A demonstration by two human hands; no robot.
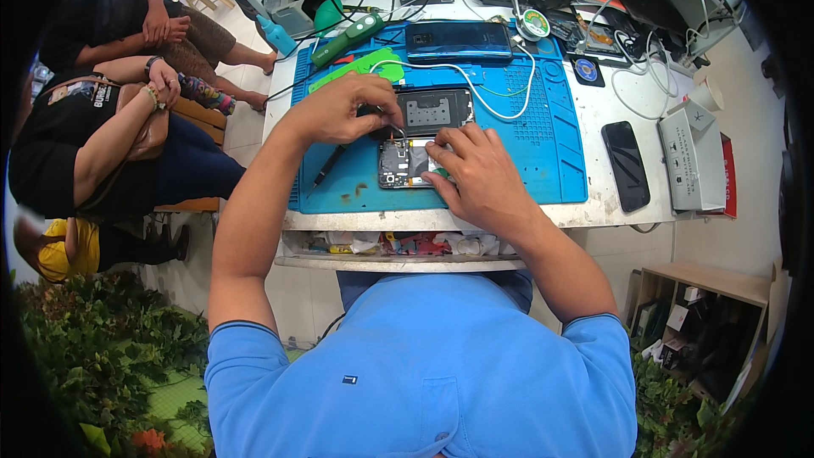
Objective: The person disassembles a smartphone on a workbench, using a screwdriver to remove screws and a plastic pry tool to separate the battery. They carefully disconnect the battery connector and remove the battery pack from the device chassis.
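On a blue work mat (551, 153), an opened phone (394, 165) shows its dark board and battery, just below a black panel with a grey plate (427, 112). My left hand (356, 108) is closed in a pinch at the phone's upper left, on a small item too indistinct to name. My right hand (479, 174) grips the phone's right part, fingertips over the battery and thumb near its lower edge. A dark pen-like tool (326, 169) lies slanted left of the phone.
A dark blue phone (458, 40), green tool (348, 41), solder spool (532, 24) and white cables sit behind. A black phone (625, 165) and white box (695, 161) are at right. Several people (102, 144) are at left. An open drawer (398, 246) is below the desktop.
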